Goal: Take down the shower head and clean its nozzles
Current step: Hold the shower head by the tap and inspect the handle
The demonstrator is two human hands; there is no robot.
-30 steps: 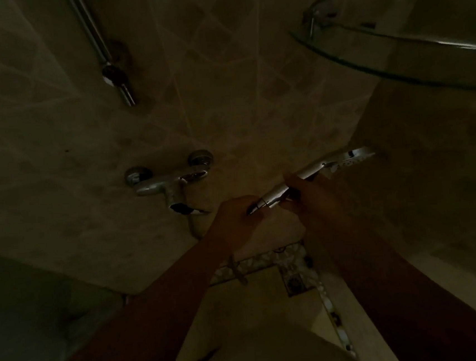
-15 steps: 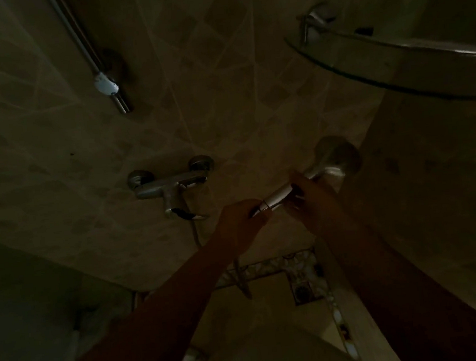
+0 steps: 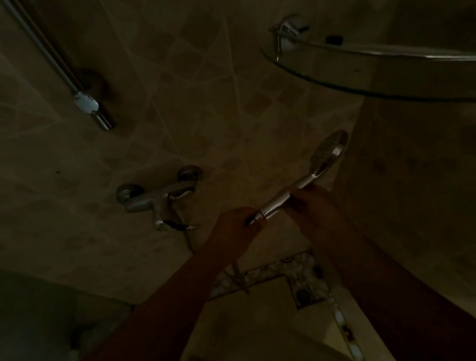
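Observation:
The room is dim. A chrome shower head (image 3: 327,151) is off its rail, held out in front of me with its handle slanting down to the left. Its round nozzle face is tilted partly toward me, at the upper right end. My right hand (image 3: 310,208) grips the middle of the handle. My left hand (image 3: 235,227) holds the handle's lower end, where the hose joins. The hose (image 3: 235,270) drops below my left hand, mostly hidden by the arm.
A chrome mixer tap (image 3: 160,199) is mounted on the tiled wall to the left of my hands. The shower rail (image 3: 57,64) runs up at the top left. A curved glass corner shelf (image 3: 379,59) sticks out at the upper right. A floor drain (image 3: 301,293) lies below.
The shower head has been turned about its handle: first edge-on, then back showing, now with the nozzle face angled toward me. Both hands have kept their hold.

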